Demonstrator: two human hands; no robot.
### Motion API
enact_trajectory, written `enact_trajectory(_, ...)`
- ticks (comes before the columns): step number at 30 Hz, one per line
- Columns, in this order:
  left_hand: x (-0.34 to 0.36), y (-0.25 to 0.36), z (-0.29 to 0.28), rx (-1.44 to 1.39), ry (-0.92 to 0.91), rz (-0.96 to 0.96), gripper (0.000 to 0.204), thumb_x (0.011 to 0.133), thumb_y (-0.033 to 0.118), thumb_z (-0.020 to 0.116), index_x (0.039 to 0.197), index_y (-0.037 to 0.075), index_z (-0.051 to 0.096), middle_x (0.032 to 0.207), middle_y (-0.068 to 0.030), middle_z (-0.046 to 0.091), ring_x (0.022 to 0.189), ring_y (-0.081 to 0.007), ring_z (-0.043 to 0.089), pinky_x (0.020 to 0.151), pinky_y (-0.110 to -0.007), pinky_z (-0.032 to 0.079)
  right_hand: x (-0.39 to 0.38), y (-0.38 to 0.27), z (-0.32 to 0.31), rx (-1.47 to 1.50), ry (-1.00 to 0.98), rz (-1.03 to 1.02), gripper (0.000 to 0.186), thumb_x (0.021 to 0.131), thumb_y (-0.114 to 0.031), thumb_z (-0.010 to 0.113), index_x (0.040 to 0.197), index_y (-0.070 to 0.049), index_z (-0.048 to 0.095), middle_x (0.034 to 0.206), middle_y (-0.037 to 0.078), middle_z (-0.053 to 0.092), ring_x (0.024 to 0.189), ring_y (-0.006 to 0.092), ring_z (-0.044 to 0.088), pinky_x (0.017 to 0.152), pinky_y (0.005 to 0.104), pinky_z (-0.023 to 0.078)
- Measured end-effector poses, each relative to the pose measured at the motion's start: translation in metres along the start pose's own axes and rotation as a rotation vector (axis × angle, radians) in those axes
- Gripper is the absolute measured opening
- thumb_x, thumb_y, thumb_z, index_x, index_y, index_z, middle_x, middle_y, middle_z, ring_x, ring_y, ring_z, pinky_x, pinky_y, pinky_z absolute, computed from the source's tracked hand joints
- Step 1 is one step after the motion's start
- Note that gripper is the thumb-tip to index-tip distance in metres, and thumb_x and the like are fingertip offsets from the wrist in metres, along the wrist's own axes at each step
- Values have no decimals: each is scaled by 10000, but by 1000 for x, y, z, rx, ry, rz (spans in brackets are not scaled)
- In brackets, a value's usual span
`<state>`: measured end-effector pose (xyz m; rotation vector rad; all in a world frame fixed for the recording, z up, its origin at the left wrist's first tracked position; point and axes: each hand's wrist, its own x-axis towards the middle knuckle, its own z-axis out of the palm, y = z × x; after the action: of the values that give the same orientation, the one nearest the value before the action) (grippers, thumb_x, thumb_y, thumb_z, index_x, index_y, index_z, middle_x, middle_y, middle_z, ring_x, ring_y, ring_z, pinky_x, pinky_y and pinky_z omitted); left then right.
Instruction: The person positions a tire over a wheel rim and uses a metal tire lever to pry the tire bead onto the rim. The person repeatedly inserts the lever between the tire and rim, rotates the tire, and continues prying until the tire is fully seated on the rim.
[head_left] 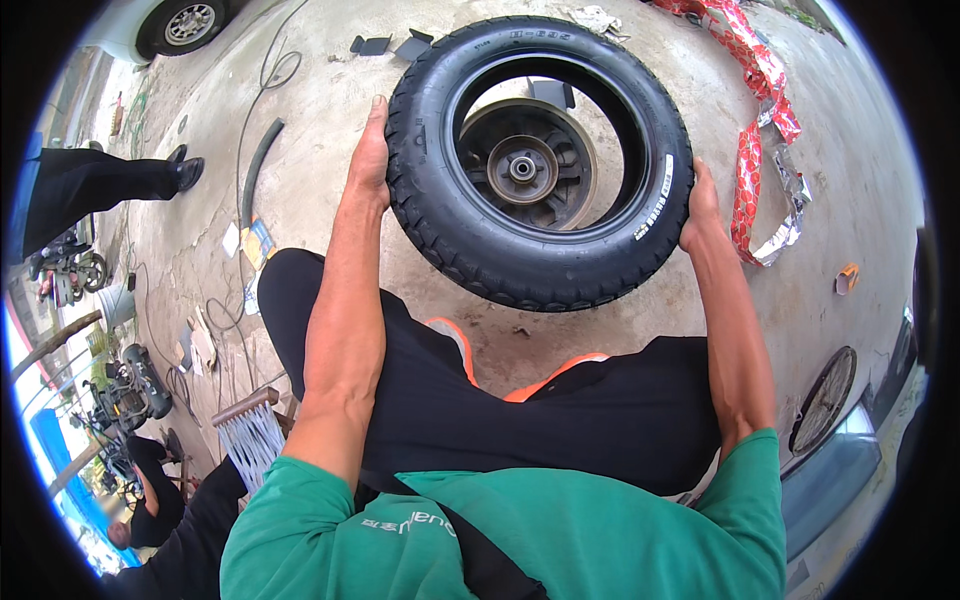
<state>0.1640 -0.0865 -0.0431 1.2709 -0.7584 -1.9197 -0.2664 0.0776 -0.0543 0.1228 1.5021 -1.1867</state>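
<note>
Your left hand (371,160) and right hand (704,208) grasp the tire (530,265) at its left and right edges, fingers mostly hidden, the wheel (522,168) showing through its hole. An uneven grip could drop it onto the wheel.

Red-and-silver wrapping strips (747,187) trail along the right side of the floor (850,200), with a spoked wheel (823,400) near its right edge. A pale car (120,28) stands at the far left corner; a dark hose (255,163) lies nearer. Possibly a motorbike (68,268), small and warped, stands by the left edge.
</note>
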Motion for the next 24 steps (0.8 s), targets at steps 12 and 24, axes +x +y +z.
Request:
enact_trajectory(12,0,-2,2,-21,-16,-30,655,1165,584,383,1380,30,659,1187,-132,779,989,-226,773,903,-401,647,-7,-5,3,-13,45,13,567,1109,-529,410,1133,-84,761,990,114,814,817,271,770,878,457,647)
enact_trajectory(24,-6,2,11,-55,-37,3,687,1169,578,345,1443,14,625,1251,-143,769,1049,-237,777,959,-409,646,-7,-6,1,49,-14,-18,608,1119,-532,362,1273,-69,723,1150,131,797,1008,287,770,995,480,615)
